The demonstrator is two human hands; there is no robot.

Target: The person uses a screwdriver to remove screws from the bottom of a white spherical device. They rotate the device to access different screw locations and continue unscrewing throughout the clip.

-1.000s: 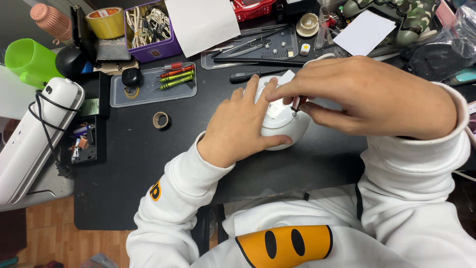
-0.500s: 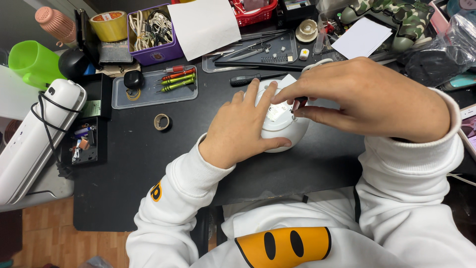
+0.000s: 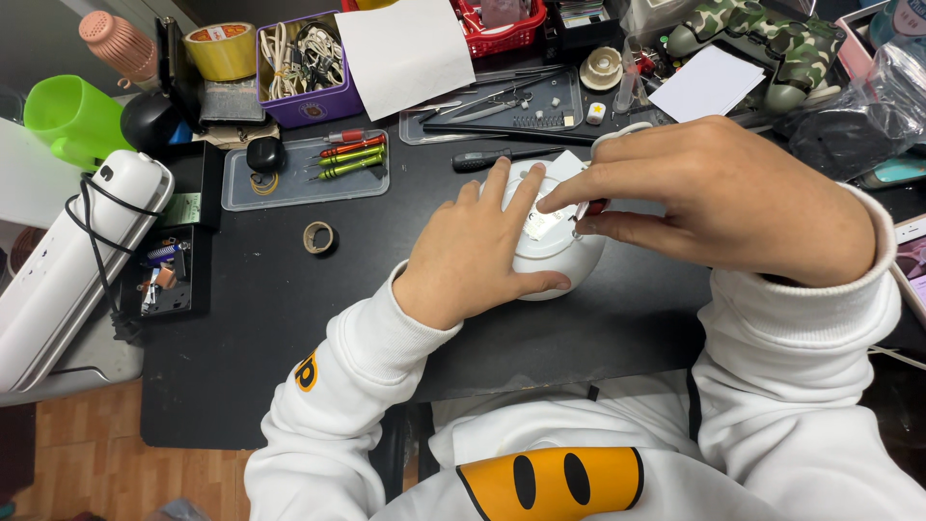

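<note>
I steadied the white round device [image 3: 550,256] with my left hand [image 3: 477,251] spread flat on it; my right hand [image 3: 719,198] pinched a small red-handled tool [image 3: 593,207] at its top, which I judged needed careful turning next.

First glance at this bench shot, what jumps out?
Both hands at centre, on a round white device: the left hand steadies it, and the right hand pinches a small red-handled tool at its top. Next, the bright green cup at far left and the purple box of cables at the back.
</note>
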